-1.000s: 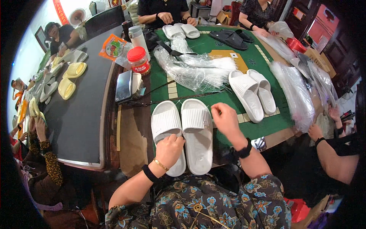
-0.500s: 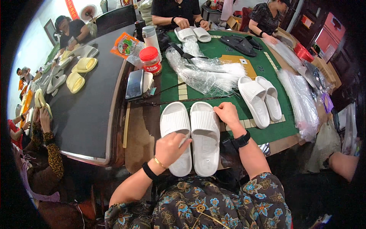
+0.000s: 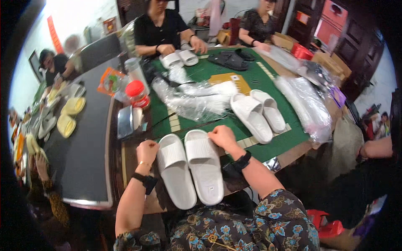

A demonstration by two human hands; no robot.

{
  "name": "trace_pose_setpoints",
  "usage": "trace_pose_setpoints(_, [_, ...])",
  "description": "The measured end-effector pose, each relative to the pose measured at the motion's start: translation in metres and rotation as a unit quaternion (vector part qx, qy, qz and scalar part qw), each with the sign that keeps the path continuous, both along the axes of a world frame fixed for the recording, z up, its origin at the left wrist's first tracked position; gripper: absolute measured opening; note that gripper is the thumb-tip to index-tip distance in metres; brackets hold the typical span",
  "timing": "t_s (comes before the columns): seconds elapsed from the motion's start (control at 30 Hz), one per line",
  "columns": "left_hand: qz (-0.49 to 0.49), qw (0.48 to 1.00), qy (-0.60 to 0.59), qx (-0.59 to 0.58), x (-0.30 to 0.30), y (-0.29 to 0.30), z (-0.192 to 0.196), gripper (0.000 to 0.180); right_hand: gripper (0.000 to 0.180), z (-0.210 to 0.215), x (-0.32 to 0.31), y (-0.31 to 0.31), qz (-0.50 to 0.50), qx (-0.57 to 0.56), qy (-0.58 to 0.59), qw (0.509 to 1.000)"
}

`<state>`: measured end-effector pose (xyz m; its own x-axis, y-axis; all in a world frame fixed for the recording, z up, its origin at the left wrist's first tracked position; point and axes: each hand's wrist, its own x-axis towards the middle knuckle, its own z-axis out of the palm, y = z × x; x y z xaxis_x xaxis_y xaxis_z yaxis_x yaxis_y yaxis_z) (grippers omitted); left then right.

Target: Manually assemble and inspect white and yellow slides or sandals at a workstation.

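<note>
In front of me a pair of white slide sandals, a left slide (image 3: 177,178) and a right slide (image 3: 204,169), lies side by side with toes pointing away. My left hand (image 3: 147,151) is closed at the outer edge of the left slide's strap. At the right slide's toe end my right hand (image 3: 222,137) is closed in a pinch. What either set of fingers holds, if anything, is too small to make out. A second pair of white slides (image 3: 252,118) rests to the right. Beyond my slides lies a bundle of clear plastic strands (image 3: 197,100).
A red-lidded jar (image 3: 136,93), a bottle (image 3: 136,71) and a phone (image 3: 125,121) stand at the left. Yellow slides (image 3: 66,125) lie on the dark table (image 3: 90,167). Clear plastic bags (image 3: 303,104) lie right; black sandals (image 3: 230,59) sit farther back. Co-workers sit around.
My left hand has moved from over the left slide to its outer side. The view has shifted, and the slides now lie slightly turned.
</note>
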<state>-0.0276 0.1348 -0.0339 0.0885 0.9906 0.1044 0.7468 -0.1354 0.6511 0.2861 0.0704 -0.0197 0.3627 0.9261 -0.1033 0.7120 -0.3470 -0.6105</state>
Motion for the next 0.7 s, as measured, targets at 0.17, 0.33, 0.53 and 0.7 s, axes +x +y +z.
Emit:
trace_pose_setpoints(0.17, [-0.018,0.999,-0.042,0.023,0.010,-0.005,0.014,0.021,0.025,-0.002,-0.001,-0.001,0.013,0.114,0.040,0.993])
trace_pose_setpoints(0.33, [-0.093,0.976,-0.197,0.022,0.040,-0.020,0.039,0.021,0.019,0.041,-0.024,0.001,0.070,0.256,0.160,0.951])
trace_pose_setpoints(0.53, [-0.111,0.966,-0.233,-0.027,0.055,-0.030,0.018,0.017,0.012,0.036,-0.074,-0.003,0.203,0.293,0.159,0.921])
trace_pose_setpoints(0.7, [-0.085,0.973,-0.211,-0.047,0.061,-0.042,0.036,0.019,0.013,0.021,-0.080,-0.003,0.246,0.282,0.139,0.917])
